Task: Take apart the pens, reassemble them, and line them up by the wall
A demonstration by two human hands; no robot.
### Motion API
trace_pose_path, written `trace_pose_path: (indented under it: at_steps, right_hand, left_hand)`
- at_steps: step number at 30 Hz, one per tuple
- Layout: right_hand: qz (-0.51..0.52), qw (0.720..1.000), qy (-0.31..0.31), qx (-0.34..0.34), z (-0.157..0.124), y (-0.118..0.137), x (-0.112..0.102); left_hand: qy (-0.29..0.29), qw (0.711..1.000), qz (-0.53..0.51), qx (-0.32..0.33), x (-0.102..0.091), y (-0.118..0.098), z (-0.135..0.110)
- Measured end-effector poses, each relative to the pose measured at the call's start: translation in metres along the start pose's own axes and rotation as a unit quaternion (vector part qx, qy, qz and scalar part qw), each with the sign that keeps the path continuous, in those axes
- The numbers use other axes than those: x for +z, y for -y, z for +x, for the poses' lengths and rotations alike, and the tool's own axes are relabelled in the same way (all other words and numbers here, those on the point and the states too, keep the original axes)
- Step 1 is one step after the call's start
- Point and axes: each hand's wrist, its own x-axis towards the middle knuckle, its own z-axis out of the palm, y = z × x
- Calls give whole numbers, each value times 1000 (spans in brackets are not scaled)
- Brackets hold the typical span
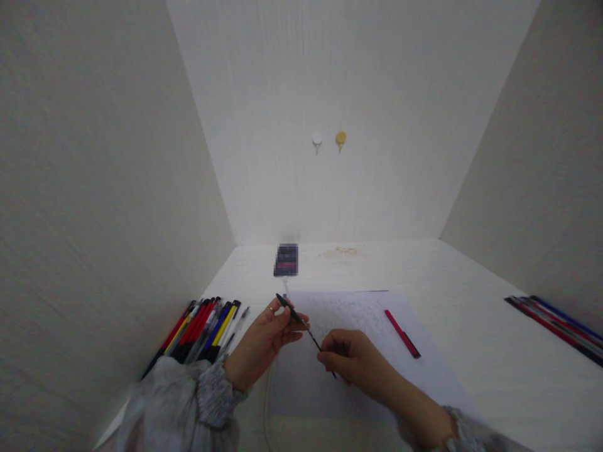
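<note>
So both hands are on one slim black pen, held just above the white sheet of paper in the middle of the white desk. The left hand pinches the thicker upper part between thumb and fingertips, with the top end sticking out past the fingers, up and to the left. From there the pen slants down to the right and thins into a narrow rod, and the right hand is curled shut around that thin part, with the tip just peeking out below its fingers. The hands are close together but not touching.

A red pen with a black end lies on the paper just right of the right hand. There's a bundle of red, yellow, blue and black pens beside the left wrist and a second row of pens far off at the right edge. A blurred dark object sits near the back wall.
</note>
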Motion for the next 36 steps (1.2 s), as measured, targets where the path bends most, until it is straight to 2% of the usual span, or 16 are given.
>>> trace_pose_path:
  at_steps: [13, 21, 27, 32, 36]
  right_hand:
    - [-15, 1000, -12, -2, -1, 1, 1]
    - [-47, 995, -62, -68, 0, 1, 0]
    - [-117, 981, -121, -99, -2, 3, -1]
    - [-137, 972, -146, -120, -2, 3, -2]
    - [-188, 960, -133, -157, -1, 1, 1]
  left_hand:
    - [0, 999, 42, -10, 2, -2, -2]
    - [24, 993, 111, -21, 1, 6, -3]
    - [39, 985, 162, -36, 1, 9, -2]
    - [53, 966, 250, -28, -3, 16, -1]
    - [95, 920, 380, 13, -2, 17, -5]
